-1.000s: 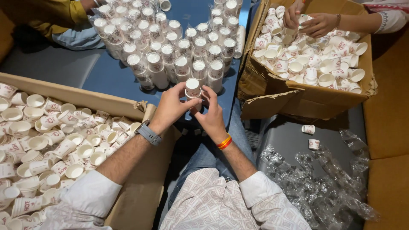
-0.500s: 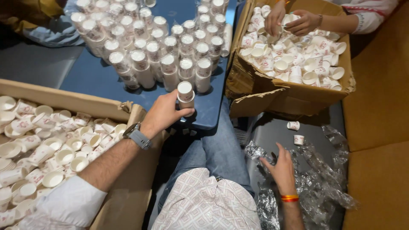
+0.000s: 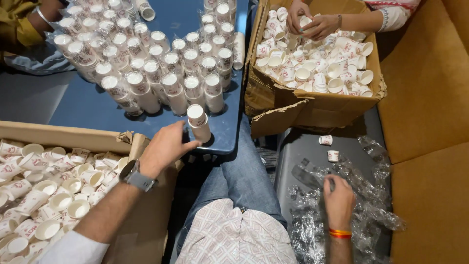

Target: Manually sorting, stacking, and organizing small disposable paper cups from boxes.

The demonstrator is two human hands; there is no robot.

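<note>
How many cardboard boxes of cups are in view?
2: one box at lower left beside the left hand, one box at upper right where another person's hands reach in. More may lie outside the picture.

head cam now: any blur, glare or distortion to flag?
Head view: mostly sharp, the left hand at the cup stack crisp; wide-angle bend toward the edges, the left box rim looks bowed; soft overhead light, short shadows under the stacks on the blue table; specular glints on the clear plastic wrap by the right hand; floor under the table dark, detail lost.
</note>
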